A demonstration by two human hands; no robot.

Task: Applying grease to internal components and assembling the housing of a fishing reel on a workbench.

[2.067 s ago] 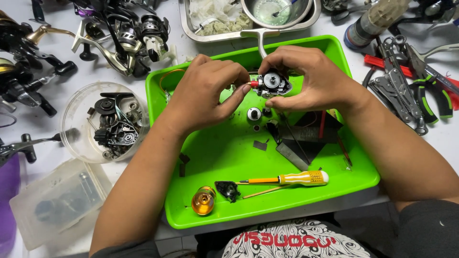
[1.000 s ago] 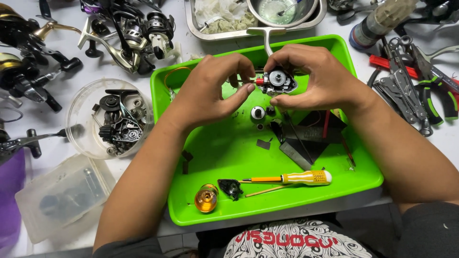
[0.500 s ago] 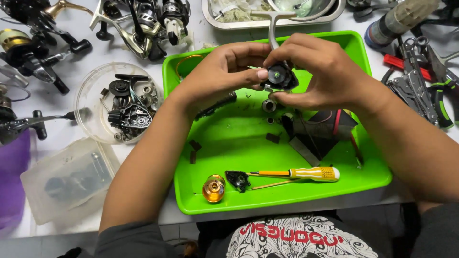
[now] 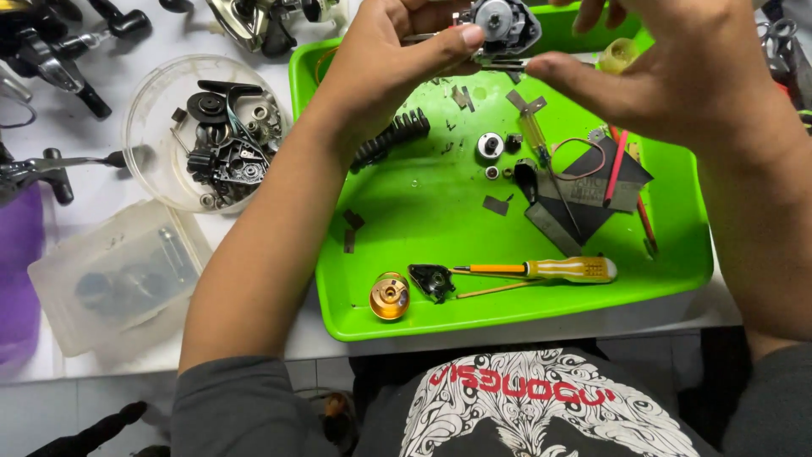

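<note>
One green tray (image 4: 685,254), one screwdriver (image 4: 541,269) (perhaps more).

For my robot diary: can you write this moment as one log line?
left hand: holds reel part | right hand: open beside it | below: green tray, screwdriver

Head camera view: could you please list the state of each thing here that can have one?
Reel body: held up over the tray, gear side showing.
Left hand: gripping the reel body.
Right hand: fingers spread, beside the reel body.
Green tray: on the table, holding loose parts.
Yellow screwdriver: lying flat in the tray.
Gold spool: lying in the tray, detached.
Round clear dish: uncovered, filled with dark parts.
</note>
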